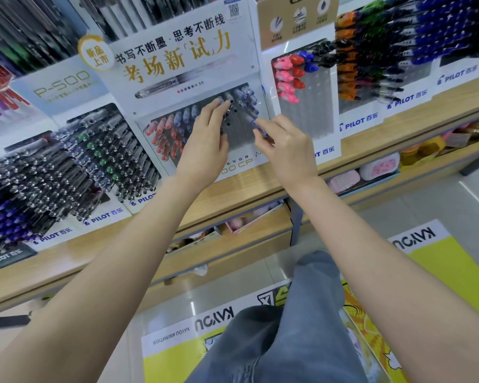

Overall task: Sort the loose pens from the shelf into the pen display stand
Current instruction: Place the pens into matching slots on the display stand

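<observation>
Holding, right hand (285, 145): fingers pinched shut on a blue pen (260, 128), its tip angled up and left toward the stand, probably so it could slide into a slot lengthwise.
Left hand (205, 139): fingers spread and loosely curled over the black-capped pens (230, 110) in the middle columns; whether it actually gripped one could not be told. It seemed to be steadying or parting them to make room.
Pen relative to hands: the blue pen lay between the two hands, just beside the left hand's fingertips and touching only the right.
Pen display stand (194, 64): a white tilted stand right behind both hands, with red pens (163, 136) at the left, blue ones (246, 98) upper right, and empty grey channels (239, 134) under the hands.
Judged step: the held pen was about to go into an empty channel near the blue group, matching colour.
Shelf (249, 186): pale wood, carrying the stand; no loose pens showed on its bare front edge.
Neighbours: further pen racks stood on both sides.
</observation>
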`<state>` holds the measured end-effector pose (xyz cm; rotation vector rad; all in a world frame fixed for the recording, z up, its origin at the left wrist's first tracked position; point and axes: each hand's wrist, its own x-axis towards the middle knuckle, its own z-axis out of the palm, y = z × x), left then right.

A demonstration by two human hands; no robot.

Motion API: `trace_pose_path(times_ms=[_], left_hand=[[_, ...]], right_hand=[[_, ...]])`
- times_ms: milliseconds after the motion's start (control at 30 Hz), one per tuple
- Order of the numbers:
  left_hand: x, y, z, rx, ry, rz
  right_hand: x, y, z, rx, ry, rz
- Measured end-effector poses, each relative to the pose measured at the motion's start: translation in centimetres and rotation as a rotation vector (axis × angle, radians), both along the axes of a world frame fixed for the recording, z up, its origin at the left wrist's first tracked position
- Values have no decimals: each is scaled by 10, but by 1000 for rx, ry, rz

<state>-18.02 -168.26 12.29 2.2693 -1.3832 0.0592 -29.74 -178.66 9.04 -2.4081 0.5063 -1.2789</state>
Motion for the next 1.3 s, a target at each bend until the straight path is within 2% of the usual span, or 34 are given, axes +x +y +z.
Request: trace_pose_path(times_ms=[333,533,667,800,1000,1167,1300], left_hand=[[-1,-2,-2,-26,-13,-1],[-3,-3,-1,-34,-50,21],[-7,1,-1,-3,-191,74],[-4,9,-4,55,-351,124],[-2,17,-11,46,-483,137],[-2,24,-9,86,-428,202],[-3,26,-4,124,-402,186]], right_hand=[[3,-9,0,51,0,11],[12,-9,-3,89,72,38],[27,-11,8,180,219,7],[37,-13,14,180,361,-59],[29,-4,9,224,177,-8],[30,-9,13,246,198,41],[33,-18,23,247,273,-2]])
